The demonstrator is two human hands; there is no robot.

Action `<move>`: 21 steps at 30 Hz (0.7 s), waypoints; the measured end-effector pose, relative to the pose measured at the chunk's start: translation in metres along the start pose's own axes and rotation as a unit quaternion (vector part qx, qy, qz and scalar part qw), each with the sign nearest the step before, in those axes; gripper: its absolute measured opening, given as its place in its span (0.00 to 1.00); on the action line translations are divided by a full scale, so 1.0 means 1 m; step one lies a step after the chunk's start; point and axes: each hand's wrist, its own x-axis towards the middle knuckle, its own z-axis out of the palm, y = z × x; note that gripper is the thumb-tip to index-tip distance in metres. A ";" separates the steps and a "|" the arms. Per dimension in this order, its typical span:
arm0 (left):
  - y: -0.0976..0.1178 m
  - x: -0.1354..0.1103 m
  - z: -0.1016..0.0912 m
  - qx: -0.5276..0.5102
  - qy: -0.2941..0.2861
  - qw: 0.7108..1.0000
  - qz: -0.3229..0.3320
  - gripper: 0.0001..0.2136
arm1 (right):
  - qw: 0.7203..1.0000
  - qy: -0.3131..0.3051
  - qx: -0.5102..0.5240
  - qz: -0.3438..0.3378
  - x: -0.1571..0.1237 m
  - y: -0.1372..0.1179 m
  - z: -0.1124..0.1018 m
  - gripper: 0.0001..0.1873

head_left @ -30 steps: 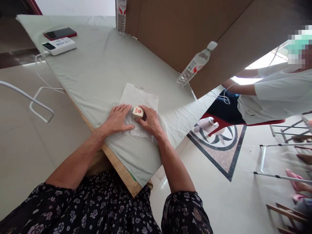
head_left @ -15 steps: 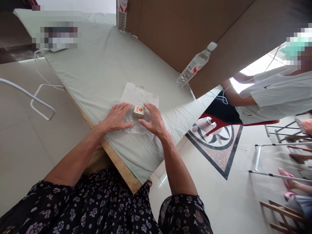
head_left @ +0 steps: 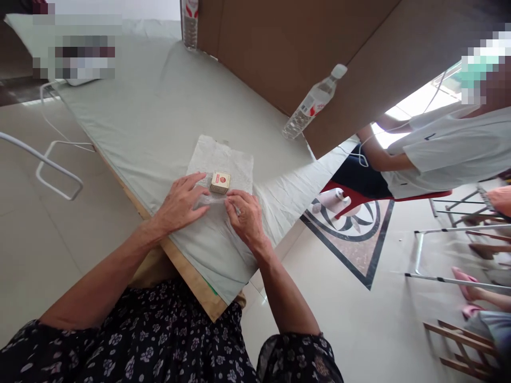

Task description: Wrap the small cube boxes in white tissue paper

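A small cream cardboard box (head_left: 220, 182) with red print sits on a sheet of bubble wrap (head_left: 238, 161), which lies flat on the cloth-covered table. My right hand (head_left: 245, 215) pinches the near edge of the sheet between thumb and fingers, just in front of the box. On the box's left side, my left hand (head_left: 181, 202) rests on the sheet with fingers spread, its fingertips close to the box but apart from it. The near edge of the wrap is lifted slightly between the hands.
A brown cardboard panel (head_left: 271, 58) stands along the table's far right. Beside it are a clear water bottle (head_left: 310, 103), leaning, and another bottle (head_left: 190, 26). A person in a white shirt (head_left: 451, 154) sits at the right. The table's wooden edge (head_left: 191, 279) is near my body.
My right hand has moved down from beside the box and closed on the wrap's near edge. My left hand has shifted slightly; the near edge has come up a little.
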 end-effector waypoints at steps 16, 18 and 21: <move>0.001 0.061 0.012 -0.235 0.042 0.947 -0.213 0.10 | 0.931 -0.008 0.303 0.202 0.053 0.032 0.014 0.12; 0.003 0.058 0.009 -0.243 0.036 0.947 -0.209 0.10 | 0.933 -0.009 0.295 0.204 0.050 0.030 0.015 0.12; 0.007 0.054 0.004 -0.252 0.029 0.943 -0.215 0.11 | 0.941 -0.020 0.275 0.195 0.046 0.027 0.013 0.12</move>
